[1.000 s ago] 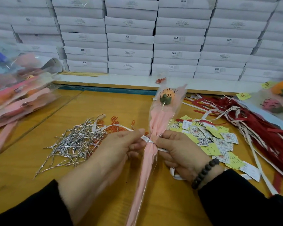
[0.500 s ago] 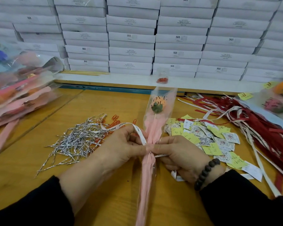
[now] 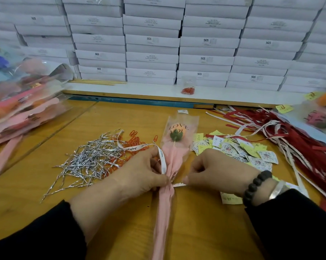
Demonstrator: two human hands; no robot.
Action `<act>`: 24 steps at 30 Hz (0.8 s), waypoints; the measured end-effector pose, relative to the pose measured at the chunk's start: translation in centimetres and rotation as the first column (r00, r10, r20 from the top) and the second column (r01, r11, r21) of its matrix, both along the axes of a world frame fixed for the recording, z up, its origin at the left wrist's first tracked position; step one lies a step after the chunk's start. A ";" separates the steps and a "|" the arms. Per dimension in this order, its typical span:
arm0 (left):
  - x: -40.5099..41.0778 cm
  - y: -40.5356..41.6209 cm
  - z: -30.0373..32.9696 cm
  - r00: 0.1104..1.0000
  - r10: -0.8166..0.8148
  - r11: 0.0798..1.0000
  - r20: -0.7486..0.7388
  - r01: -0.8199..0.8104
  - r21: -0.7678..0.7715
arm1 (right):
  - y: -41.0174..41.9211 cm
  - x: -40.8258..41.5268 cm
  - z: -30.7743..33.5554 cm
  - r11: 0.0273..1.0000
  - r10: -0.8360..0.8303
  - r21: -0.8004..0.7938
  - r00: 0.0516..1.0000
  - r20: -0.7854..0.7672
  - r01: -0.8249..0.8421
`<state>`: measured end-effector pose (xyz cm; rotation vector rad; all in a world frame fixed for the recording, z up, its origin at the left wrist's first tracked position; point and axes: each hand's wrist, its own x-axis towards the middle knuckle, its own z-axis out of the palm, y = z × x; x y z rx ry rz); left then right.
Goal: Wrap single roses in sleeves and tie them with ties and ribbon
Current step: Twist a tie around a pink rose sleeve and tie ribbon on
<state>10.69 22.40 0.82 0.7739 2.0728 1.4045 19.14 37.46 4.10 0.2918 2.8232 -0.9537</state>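
Two hands [image 3: 139,175], crinkled pink sleeve [image 3: 174,156]

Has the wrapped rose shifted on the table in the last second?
Yes. The wrapped rose swung from leaning right to nearly upright, its head now left of the pile of tags.

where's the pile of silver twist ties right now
In the head view, the silver twist ties lie on the wooden table, left of the sleeved rose, beside the left hand.

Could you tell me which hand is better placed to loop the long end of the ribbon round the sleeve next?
Probably the left hand: the long ribbon end arcs over its fingers, while the right hand pinches only a short stub at the sleeve.
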 end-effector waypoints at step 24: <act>0.2 0.1 0.0 0.979 -0.051 0.995 -0.199 0.033 -0.092 | 5.1 0.2 0.8 0.775 -0.595 -0.507 0.705 -0.386 0.377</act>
